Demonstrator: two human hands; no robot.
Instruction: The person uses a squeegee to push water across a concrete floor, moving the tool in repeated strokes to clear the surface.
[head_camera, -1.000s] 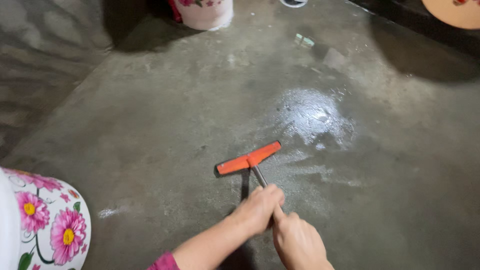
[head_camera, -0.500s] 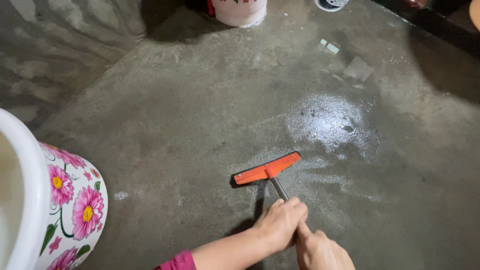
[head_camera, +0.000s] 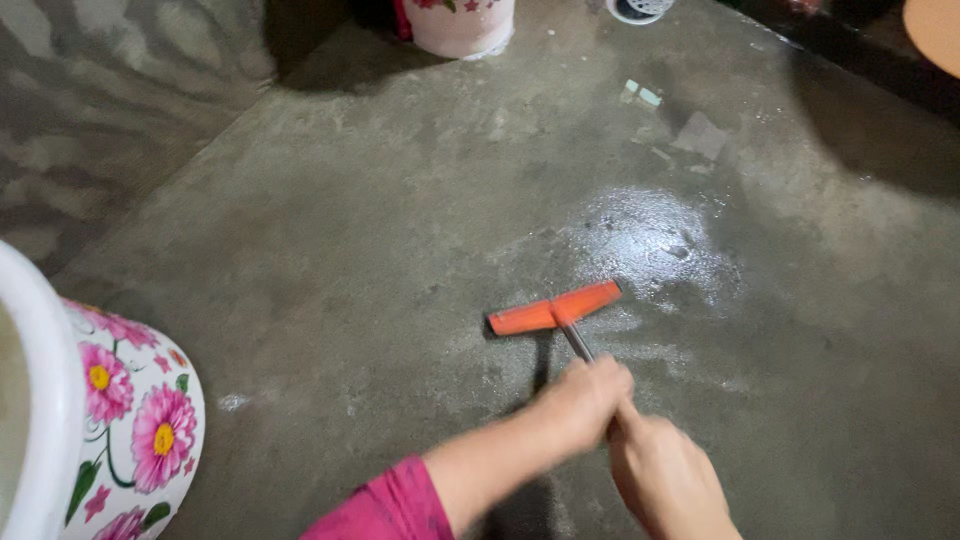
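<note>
An orange squeegee head (head_camera: 555, 309) rests on the wet concrete floor (head_camera: 380, 240), on a thin dark handle (head_camera: 577, 342) that runs back toward me. My left hand (head_camera: 585, 400), with a pink sleeve at the wrist, grips the handle higher up. Just behind it my right hand (head_camera: 665, 478) grips the handle's lower part. A glossy wet patch (head_camera: 655, 240) lies beyond the blade.
A white bucket with pink flowers (head_camera: 120, 430) stands at the lower left. Another white flowered container (head_camera: 460, 25) sits at the top, with a small white basket (head_camera: 638, 10) beside it. Small scraps (head_camera: 642, 93) lie on the floor. A rough wall (head_camera: 110, 110) rises on the left.
The view has shifted a little, so the flowered bucket shows more at the left. Both hands and the squeegee keep nearly the same place on the floor.
</note>
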